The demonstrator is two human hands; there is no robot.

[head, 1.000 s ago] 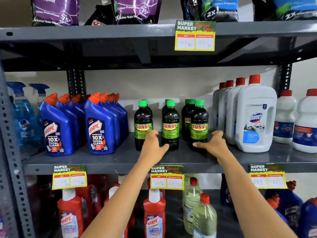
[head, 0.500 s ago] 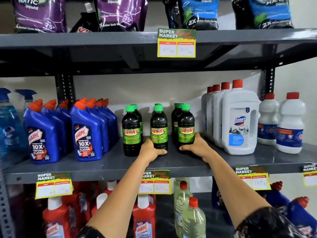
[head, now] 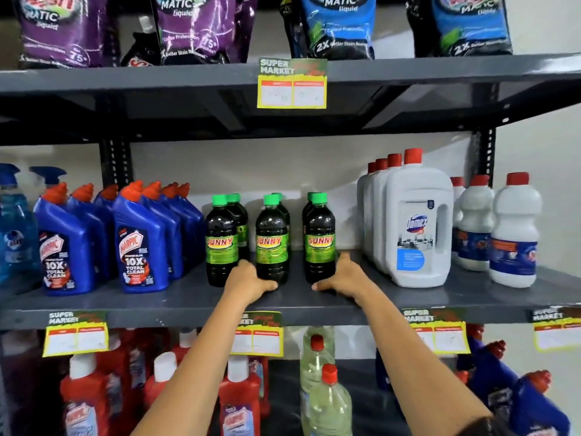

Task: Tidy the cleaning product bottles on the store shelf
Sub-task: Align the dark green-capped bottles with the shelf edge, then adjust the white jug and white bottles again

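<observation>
Dark green-capped Sunny bottles standing in three short files mid-shelf, on the grey metal shelf, front labels facing out. Left hand cupped low round the base of the middle front bottle, fingers curled on it from the left. Right hand pressed to the foot of the right front bottle, thumb up its side, fingers flat along the shelf; looks more like a nudge than a full clasp. Low holds probably chosen for sliding rather than lifting, to square the fronts into one line. Left front bottle untouched, just beside the blue Harpic bottles. White Domex jugs close on the right, so little room to shift that way. Price tag hanging below the edge, part hidden by the left forearm. Overhead shelf well clear of the caps.
</observation>
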